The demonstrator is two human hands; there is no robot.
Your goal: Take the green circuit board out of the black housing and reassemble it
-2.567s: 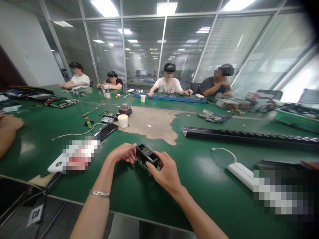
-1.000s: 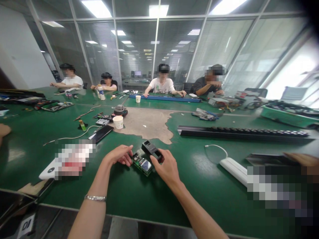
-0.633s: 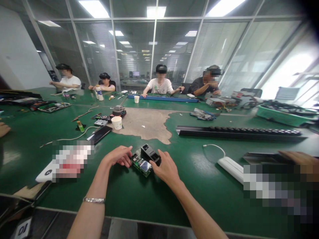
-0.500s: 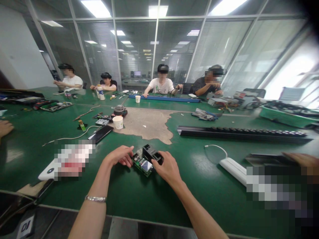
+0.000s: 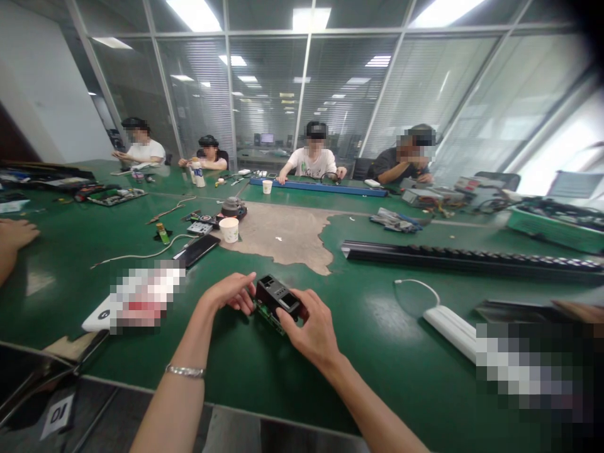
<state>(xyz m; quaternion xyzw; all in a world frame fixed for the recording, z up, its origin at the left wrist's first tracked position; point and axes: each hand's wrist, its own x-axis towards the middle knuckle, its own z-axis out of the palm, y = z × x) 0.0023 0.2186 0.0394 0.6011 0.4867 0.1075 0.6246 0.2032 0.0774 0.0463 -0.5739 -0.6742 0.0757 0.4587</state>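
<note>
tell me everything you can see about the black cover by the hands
The black cover is boxy, oblong and plastic-looking, with rectangular openings toward both ends of its upper face and small marks or slots between them. It lies slantwise above the table, over a green circuit board whose edge shows below; whether it is fully seated is unclear. The right hand grips its near right end. The left hand is at its other end, contact unclear.

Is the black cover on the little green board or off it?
It looks on: the black cover lies over the green board, whose edge shows below. I can't tell whether it's fastened.
</note>
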